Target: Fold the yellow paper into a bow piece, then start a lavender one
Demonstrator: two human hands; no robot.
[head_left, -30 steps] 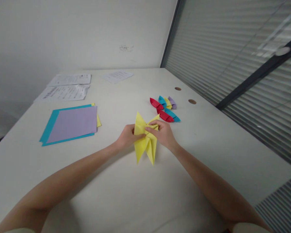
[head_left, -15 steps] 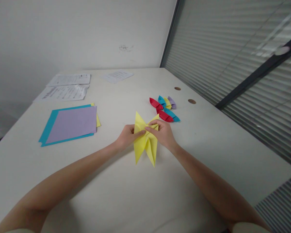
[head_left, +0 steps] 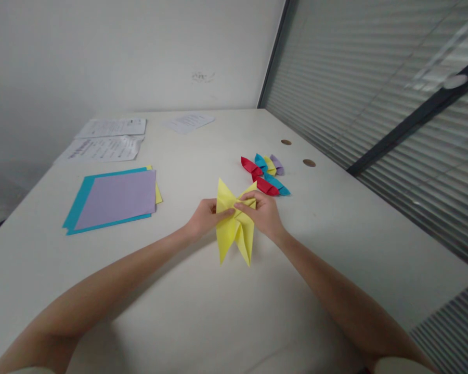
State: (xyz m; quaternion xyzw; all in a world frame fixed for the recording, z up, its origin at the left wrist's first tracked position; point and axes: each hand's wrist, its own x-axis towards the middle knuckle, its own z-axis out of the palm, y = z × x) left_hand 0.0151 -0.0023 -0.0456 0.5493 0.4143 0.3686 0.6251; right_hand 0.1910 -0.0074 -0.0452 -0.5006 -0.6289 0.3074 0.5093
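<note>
A yellow sheet of origami paper (head_left: 226, 234), folded into a shape with several pointed flaps, is held up between my two hands. My left hand (head_left: 205, 218) pinches its left side, thumb in front and the other fingers partly hidden behind. On the right side, my right hand (head_left: 264, 212) grips the paper with thumb and fingers near the central folds. The thumbs come close together at the middle. Two points hang downward and two stick up. Just beyond my right hand lie several small folded paper pieces, among them a red one (head_left: 265, 186) and a blue one (head_left: 276, 183).
To the left lies a stack of coloured sheets, with a purple sheet (head_left: 117, 200) on top of blue and yellow ones. Printed papers (head_left: 101, 149) rest at the far left of the white table (head_left: 187, 322). A window with blinds (head_left: 374, 93) runs along the right side.
Almost nothing differs. Both hands keep their hold on the yellow paper, which sits very slightly further right in view.
</note>
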